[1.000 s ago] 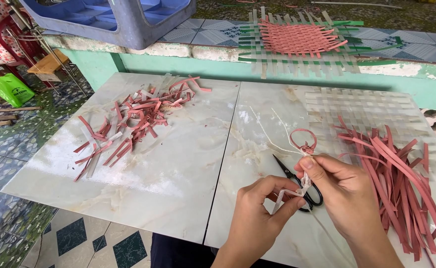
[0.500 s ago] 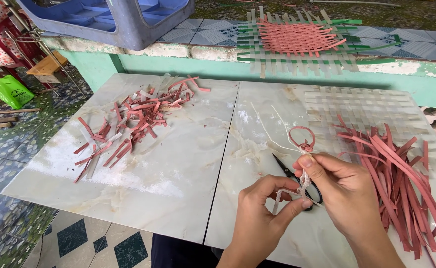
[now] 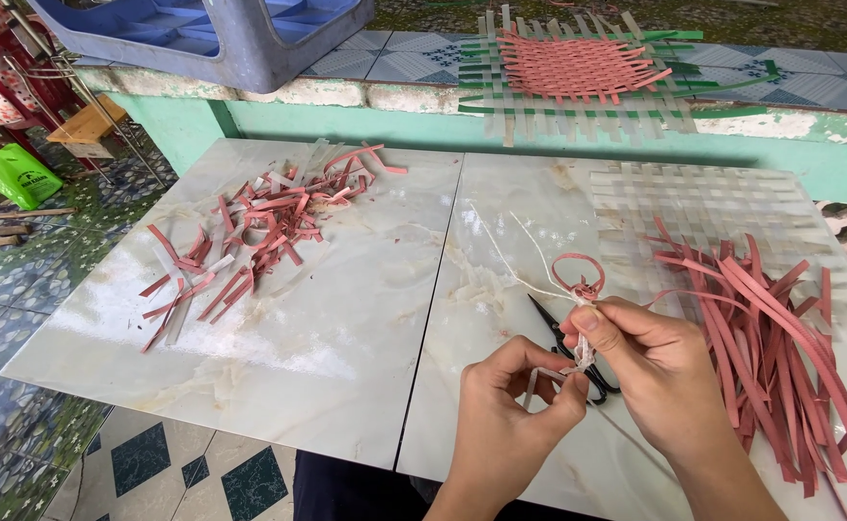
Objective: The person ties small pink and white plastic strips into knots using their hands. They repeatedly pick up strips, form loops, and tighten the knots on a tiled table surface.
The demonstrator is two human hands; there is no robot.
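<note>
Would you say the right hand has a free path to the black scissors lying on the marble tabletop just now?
Probably yes. The black scissors lie right under the right hand, with nothing between them. But that hand and the left hand are both pinching a small knotted strip piece, so it would likely have to let go first.

Both hands met near the table's front edge, left hand pinching, right hand curled with fingertips closed.
</note>
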